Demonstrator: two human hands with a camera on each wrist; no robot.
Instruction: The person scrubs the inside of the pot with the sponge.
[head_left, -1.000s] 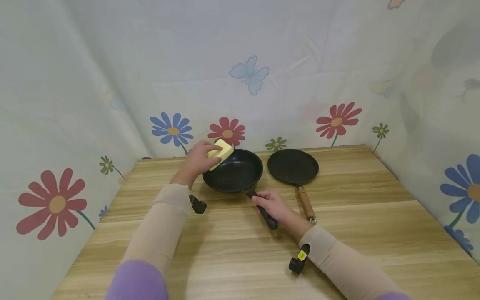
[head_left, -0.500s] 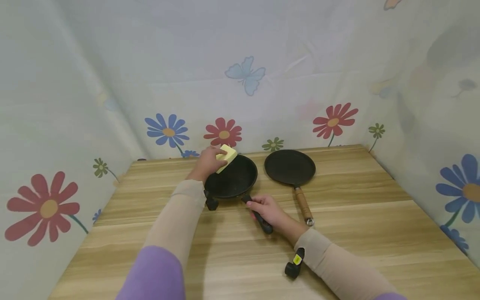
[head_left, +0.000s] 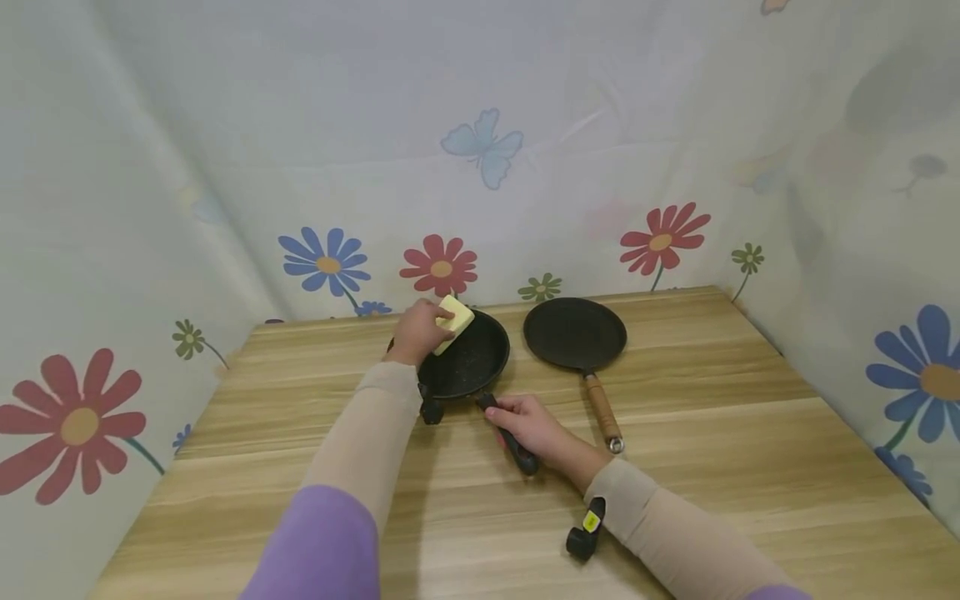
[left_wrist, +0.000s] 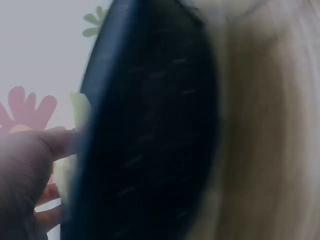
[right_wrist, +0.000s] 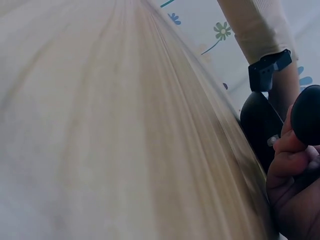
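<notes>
My left hand [head_left: 416, 333] grips a pale yellow sponge [head_left: 456, 315] over the left back part of a black frying pan [head_left: 472, 367]. In the left wrist view, the dark pan [left_wrist: 150, 125] fills the middle and partly hides the sponge [left_wrist: 81, 107]. Whether the sponge touches the pan's inside is hard to tell. My right hand [head_left: 534, 429] is wrapped round the frying pan's black handle [head_left: 524, 458], which points toward me. From the right wrist, the curled fingers [right_wrist: 287, 167] show beside the handle's rounded end [right_wrist: 310, 115].
A flat black griddle pan [head_left: 574, 332] with a wooden handle [head_left: 602, 407] lies to the right of the frying pan. Both pans are on a wood-grain table [head_left: 720, 450]. Behind it hangs a flower-printed cloth [head_left: 570, 200]. Black wrist cameras sit on both sleeves.
My left hand with the sponge has moved right and lower over the pan. The frying pan has shifted slightly toward me, with the right hand still on its handle. The head view has turned a little.
</notes>
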